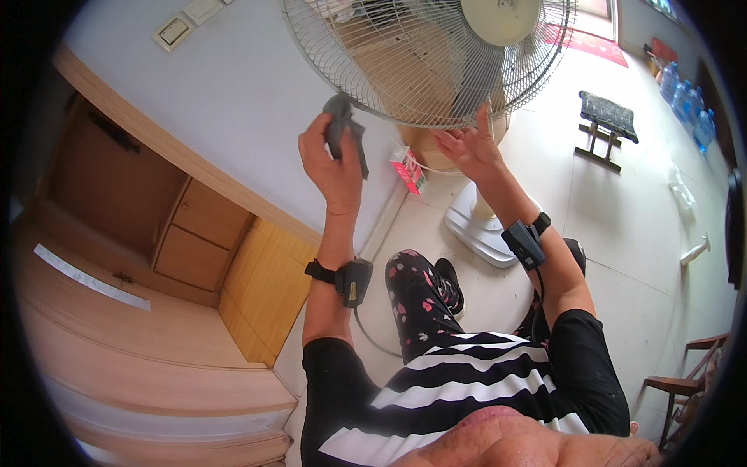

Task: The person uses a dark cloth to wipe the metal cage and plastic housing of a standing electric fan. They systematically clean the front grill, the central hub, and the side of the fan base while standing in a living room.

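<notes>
A pedestal fan with a round wire grille (402, 87) and a cream hub cap (501, 17) stands before me. My left hand (332, 157) pinches a dark grey cloth (345, 125), whose upper end meets the grille's rim on the left. At the lower rim is my right hand (470, 152), its thumb up against the wires and its fingers curled beneath the edge. Below, the fan's pale base (484, 233) rests on the floor near my feet, with part of the pole hidden by my right forearm.
A cardboard box (420, 146) stands behind the fan, a red and white carton (408, 169) by the wall. To the right are a low stool (608, 117), several blue water bottles (681, 99) and a wooden chair (677, 385). Wooden shelving (146, 350) lies left.
</notes>
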Demonstrator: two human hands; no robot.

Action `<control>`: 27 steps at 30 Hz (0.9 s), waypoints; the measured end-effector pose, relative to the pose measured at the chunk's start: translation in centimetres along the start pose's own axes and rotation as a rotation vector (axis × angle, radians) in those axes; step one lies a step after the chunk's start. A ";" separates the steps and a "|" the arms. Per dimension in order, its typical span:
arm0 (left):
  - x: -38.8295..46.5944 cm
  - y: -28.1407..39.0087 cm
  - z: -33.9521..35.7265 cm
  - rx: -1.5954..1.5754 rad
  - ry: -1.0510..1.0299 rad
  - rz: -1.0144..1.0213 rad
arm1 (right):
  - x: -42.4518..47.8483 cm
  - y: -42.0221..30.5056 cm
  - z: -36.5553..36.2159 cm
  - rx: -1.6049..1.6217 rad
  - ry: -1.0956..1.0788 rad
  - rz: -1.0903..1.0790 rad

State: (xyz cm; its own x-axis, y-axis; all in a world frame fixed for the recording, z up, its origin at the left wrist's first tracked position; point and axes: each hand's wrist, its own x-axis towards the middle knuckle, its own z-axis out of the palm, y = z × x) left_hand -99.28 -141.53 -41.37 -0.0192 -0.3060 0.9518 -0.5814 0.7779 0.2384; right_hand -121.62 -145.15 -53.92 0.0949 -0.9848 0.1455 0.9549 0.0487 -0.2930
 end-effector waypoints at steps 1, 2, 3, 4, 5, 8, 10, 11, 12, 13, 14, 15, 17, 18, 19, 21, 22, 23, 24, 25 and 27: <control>0.4 0.6 0.0 0.123 0.014 0.232 | 0.1 0.0 -0.1 0.005 -0.028 0.011; 0.9 1.1 0.4 0.175 -0.050 0.382 | 0.0 -0.1 -0.2 0.011 -0.055 0.021; 1.5 1.7 1.2 0.178 -0.088 0.455 | 0.1 0.0 -0.3 0.013 -0.056 0.016; 2.2 2.4 2.2 0.185 -0.124 0.530 | 0.1 0.0 -0.3 0.017 -0.060 0.012; 2.5 2.9 3.0 0.191 -0.161 0.604 | 0.1 0.1 -0.4 0.019 -0.063 0.008; 2.3 2.6 3.9 0.308 -0.285 0.586 | 0.2 0.6 0.5 0.032 -0.026 -0.002; 1.0 1.9 3.8 0.326 -0.276 0.509 | 0.3 0.3 0.1 0.016 -0.003 -0.017; 0.2 1.3 3.7 0.333 -0.273 0.471 | 0.3 0.1 -0.1 0.009 0.010 -0.027; -0.6 0.5 3.4 0.352 -0.272 0.439 | 0.4 0.1 -0.3 0.006 0.005 -0.026; -1.4 -0.5 2.9 0.374 -0.270 0.407 | 0.5 0.2 -0.4 0.003 -0.002 -0.022; -2.2 -1.5 2.4 0.395 -0.268 0.375 | 0.6 0.2 -0.4 -0.001 -0.010 -0.019; -2.9 -2.5 1.7 0.438 -0.318 0.313 | 0.6 0.3 -0.4 0.005 -0.005 -0.020; -3.8 -4.0 0.6 0.519 -0.413 0.191 | 0.5 0.5 -0.2 0.013 0.001 -0.026; -3.6 -3.5 0.0 0.493 -0.370 0.152 | 0.4 0.6 0.3 0.031 -0.007 -0.027; -3.2 -3.0 0.0 0.422 -0.302 0.203 | 0.1 0.7 0.8 0.050 -0.015 -0.028; -2.4 -0.7 0.3 0.268 -0.174 0.298 | -0.3 0.5 1.0 0.072 -0.019 -0.028; -1.7 0.8 0.8 0.245 -0.177 0.341 | -0.3 0.2 0.7 0.073 -0.014 -0.026; -0.6 2.1 1.7 0.225 -0.176 0.384 | -0.2 0.0 0.5 0.072 -0.014 -0.022; 0.4 3.2 2.6 0.209 -0.174 0.426 | -0.3 0.0 0.7 0.073 -0.009 -0.025; 1.4 4.0 3.5 0.174 -0.152 0.464 | -0.4 0.2 1.0 0.073 -0.007 -0.030; 3.1 5.3 5.4 0.101 -0.109 0.542 | -0.5 0.4 1.5 0.067 0.010 -0.033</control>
State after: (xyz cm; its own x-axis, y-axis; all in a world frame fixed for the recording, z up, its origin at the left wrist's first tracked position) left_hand -106.77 -141.34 -38.17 -0.4176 0.0643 0.9063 -0.5401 0.7846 -0.3045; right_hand -120.89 -144.42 -52.65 0.0606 -0.9877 0.1440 0.9742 0.0271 -0.2239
